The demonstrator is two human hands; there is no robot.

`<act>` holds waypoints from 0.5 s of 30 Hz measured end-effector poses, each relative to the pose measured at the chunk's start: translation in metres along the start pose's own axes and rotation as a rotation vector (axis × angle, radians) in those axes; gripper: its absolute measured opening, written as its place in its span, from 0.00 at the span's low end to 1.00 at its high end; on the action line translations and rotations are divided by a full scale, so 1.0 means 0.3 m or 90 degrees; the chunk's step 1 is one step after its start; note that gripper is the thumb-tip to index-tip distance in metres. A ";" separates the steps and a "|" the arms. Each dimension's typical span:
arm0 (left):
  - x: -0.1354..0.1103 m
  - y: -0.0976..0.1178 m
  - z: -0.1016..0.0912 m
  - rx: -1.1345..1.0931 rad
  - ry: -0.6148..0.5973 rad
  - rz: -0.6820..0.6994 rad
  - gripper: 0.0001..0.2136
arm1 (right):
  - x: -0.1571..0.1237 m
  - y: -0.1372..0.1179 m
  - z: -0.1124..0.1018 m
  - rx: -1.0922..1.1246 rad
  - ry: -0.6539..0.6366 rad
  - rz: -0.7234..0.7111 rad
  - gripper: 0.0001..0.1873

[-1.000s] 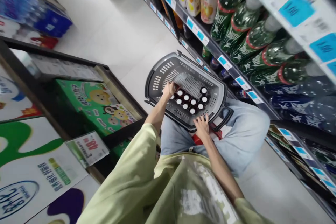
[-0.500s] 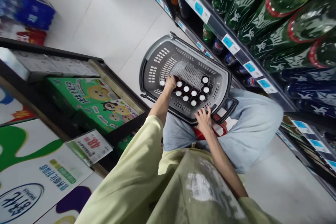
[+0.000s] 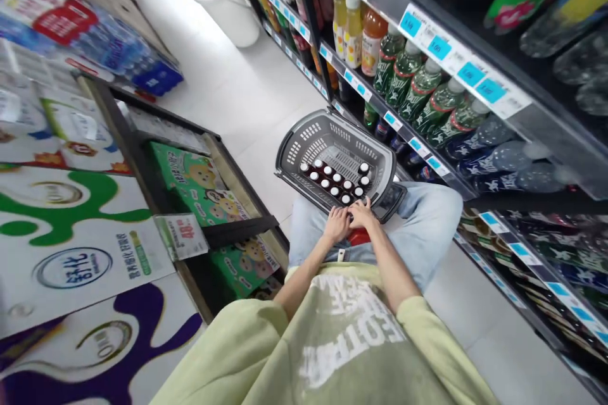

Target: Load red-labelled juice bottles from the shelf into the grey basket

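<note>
A grey shopping basket [image 3: 311, 133] with dark rims stands in front of my bent legs. Inside it, several dark bottles with white caps [image 3: 337, 178] stand upright, grouped toward the side nearest me. My left hand [image 3: 337, 225] grips the basket's near rim, its fingers hooked over the edge. Right beside it, my right hand [image 3: 363, 212] holds the same rim with curled fingers, nearly touching the left. The undersides of both hands are hidden. A black basket handle [image 3: 395, 202] lies folded out by my right knee.
At right, shelves hold green soda bottles [image 3: 422, 85] and juice bottles [image 3: 352, 31] above blue price tags [image 3: 439, 47]. Left is a rack with green cartons [image 3: 185, 171], a price card [image 3: 181, 235] and stacked white cartons [image 3: 80, 266]. A white bucket [image 3: 228, 3] stands farther along the aisle.
My left hand has left the bottles inside the basket and come back to the near rim. My right hand's spread fingers have curled in beside it. The view has lifted and widened.
</note>
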State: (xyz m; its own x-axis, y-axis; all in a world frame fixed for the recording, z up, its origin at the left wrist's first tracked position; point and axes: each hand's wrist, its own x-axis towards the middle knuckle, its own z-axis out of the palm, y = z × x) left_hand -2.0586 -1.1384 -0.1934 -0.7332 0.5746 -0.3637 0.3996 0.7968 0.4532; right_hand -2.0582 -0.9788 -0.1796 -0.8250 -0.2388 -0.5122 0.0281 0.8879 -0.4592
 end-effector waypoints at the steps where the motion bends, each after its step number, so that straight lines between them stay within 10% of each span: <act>1: 0.002 -0.004 -0.001 0.000 -0.007 -0.002 0.23 | 0.001 0.001 -0.006 -0.004 0.002 0.006 0.20; 15: -0.137 -0.027 -0.107 0.089 0.140 -0.017 0.23 | -0.069 -0.047 0.012 0.035 0.170 0.035 0.18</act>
State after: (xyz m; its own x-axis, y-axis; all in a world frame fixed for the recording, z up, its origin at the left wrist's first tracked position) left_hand -2.0492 -1.1745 -0.1560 -0.8403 0.5109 -0.1811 0.4396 0.8378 0.3238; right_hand -2.0396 -0.9878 -0.1652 -0.9408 -0.0726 -0.3310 0.1013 0.8719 -0.4792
